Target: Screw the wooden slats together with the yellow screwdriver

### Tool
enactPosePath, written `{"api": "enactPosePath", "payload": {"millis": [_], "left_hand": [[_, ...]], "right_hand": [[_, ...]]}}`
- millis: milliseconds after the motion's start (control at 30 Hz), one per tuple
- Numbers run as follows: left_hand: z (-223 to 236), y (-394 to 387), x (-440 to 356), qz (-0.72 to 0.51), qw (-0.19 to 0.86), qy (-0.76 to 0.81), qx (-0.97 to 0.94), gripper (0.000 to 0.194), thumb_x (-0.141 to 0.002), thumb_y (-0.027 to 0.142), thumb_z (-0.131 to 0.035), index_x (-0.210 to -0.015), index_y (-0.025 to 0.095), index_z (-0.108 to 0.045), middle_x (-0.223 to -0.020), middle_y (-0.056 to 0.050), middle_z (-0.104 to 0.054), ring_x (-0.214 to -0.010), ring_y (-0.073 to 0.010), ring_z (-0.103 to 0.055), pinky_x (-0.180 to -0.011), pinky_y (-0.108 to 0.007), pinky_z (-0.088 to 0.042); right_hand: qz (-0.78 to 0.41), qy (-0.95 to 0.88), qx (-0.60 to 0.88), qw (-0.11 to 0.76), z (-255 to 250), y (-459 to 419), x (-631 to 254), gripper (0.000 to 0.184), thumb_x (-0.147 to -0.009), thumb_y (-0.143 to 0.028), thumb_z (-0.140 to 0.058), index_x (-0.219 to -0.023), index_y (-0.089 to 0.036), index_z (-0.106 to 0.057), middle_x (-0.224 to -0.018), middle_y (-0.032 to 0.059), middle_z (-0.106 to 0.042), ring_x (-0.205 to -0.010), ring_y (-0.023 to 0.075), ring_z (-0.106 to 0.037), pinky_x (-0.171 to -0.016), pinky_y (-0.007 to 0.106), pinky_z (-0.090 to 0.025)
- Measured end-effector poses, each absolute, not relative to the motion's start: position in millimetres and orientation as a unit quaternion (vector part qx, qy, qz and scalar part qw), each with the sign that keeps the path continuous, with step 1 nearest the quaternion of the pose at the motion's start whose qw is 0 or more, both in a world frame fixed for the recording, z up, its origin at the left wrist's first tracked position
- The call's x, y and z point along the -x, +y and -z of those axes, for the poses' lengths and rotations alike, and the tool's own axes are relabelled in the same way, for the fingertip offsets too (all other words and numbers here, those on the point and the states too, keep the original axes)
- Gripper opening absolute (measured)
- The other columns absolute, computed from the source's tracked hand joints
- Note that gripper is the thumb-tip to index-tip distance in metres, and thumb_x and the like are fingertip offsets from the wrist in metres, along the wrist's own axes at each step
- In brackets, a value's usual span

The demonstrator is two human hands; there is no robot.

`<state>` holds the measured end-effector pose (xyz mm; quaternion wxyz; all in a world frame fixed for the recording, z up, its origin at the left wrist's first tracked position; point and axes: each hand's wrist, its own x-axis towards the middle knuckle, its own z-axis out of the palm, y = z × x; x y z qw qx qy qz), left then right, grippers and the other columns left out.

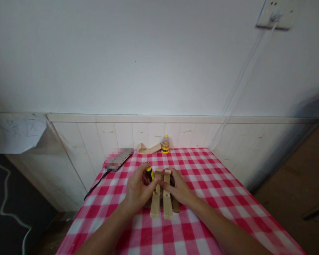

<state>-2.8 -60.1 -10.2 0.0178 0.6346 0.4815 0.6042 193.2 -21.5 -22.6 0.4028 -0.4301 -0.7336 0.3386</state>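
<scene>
Two pale wooden pieces, the left one (155,203) and the right one (167,203), lie side by side over a dark brown board (175,206) on the table. My left hand (138,186) is closed around a yellow-and-black screwdriver (150,173), its thumb reaching the left piece. The screwdriver's tip cannot be made out. My right hand (179,187) grips the right piece near its far end, with the thumb across it. Small dark screws seem to show on the left piece, and a round metal spot on the right one.
A red-and-white checked cloth (196,226) covers the table. Toward the wall stand a curved wooden part (149,148) and a yellow-based bit holder (165,144). A blurred-out flat device (119,159) with a black strap lies back left. A cable runs from the wall socket (276,16).
</scene>
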Motion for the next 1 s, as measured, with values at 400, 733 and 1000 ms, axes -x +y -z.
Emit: {"api": "enactPosePath", "payload": {"millis": [400,733,1000], "left_hand": [[5.7,-62.7,5.2,-0.603,0.004,0.433,-0.670,0.026,-0.096,0.033,-0.073,-0.117,0.021,-0.068,-0.090,-0.002,-0.075,-0.067,-0.0137,-0.069,-0.062,-0.024,-0.058],[5.1,-65.9,7.0,-0.605,0.018,0.399,-0.689,0.029,-0.097,0.028,-0.072,-0.125,0.022,-0.070,-0.098,-0.004,-0.079,-0.076,-0.0156,-0.074,-0.070,-0.025,-0.061],[1.7,-69.2,7.9,-0.585,0.027,0.406,-0.701,0.033,-0.101,0.029,-0.065,-0.133,0.021,-0.070,-0.105,-0.008,-0.083,-0.082,-0.0187,-0.078,-0.075,-0.029,-0.064]], "right_hand": [[-0.337,-0.737,0.431,0.396,24.9,-19.5,-195.5,0.030,-0.088,-0.034,-0.079,-0.112,-0.022,-0.064,-0.112,0.0078,-0.070,-0.106,0.0298,-0.066,-0.094,0.043,-0.052],[-0.346,-0.736,0.436,0.385,25.1,-19.3,-195.4,0.029,-0.090,-0.034,-0.077,-0.112,-0.022,-0.063,-0.113,0.0084,-0.069,-0.107,0.0296,-0.064,-0.095,0.044,-0.052],[-0.332,-0.740,0.438,0.388,25.1,-19.8,-196.3,0.030,-0.090,-0.033,-0.079,-0.113,-0.023,-0.063,-0.114,0.0080,-0.069,-0.109,0.0292,-0.065,-0.096,0.044,-0.053]]}}
